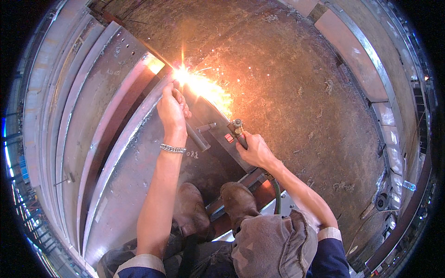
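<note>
My right hand (256, 150) grips a cutting torch (238, 129) by its body, near a brass valve knob. A green hose (277, 197) shows below my right forearm. The front of the torch is lost in the glare. White-orange fire and sparks (204, 85) burst at the edge of a dark steel plate (153, 157) and spray to the right. Close to the brightest spot, my left hand (172, 109) is closed around a dark round bar (198, 135), whose lower end sticks out past my wrist. A short metal piece (206, 126) lies on the plate beside the bar.
Long steel plates and beams (85, 106) stand in rows at the left. Rusty brown ground (306, 111) with scattered scraps spreads to the right. Curved steel sections (352, 51) line the far right. My brown boots (191, 204) rest among the steel below my hands.
</note>
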Tool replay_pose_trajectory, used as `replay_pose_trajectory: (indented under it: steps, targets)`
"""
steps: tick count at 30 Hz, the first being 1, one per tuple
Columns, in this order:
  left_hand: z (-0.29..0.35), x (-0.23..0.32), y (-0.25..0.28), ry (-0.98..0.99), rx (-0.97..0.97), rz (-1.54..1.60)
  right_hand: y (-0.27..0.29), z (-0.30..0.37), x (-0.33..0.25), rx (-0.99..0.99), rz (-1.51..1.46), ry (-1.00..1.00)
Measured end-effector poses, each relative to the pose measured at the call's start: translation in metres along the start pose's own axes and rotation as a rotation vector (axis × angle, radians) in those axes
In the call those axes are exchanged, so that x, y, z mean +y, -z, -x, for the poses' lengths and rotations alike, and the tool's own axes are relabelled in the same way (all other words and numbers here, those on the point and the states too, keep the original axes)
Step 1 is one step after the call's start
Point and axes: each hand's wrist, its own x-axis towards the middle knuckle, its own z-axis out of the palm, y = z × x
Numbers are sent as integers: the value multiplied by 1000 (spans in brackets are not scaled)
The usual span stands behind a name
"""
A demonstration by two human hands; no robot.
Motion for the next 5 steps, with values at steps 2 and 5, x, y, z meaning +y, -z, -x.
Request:
replay_pose_trajectory:
  steps: [2, 5]
  targets:
    - [0, 0, 0, 3, 5, -29, -1, -1, 1, -32, 57, -33]
    - [0, 0, 0, 17, 7, -31, -2, -1, 2, -65, 89, -86]
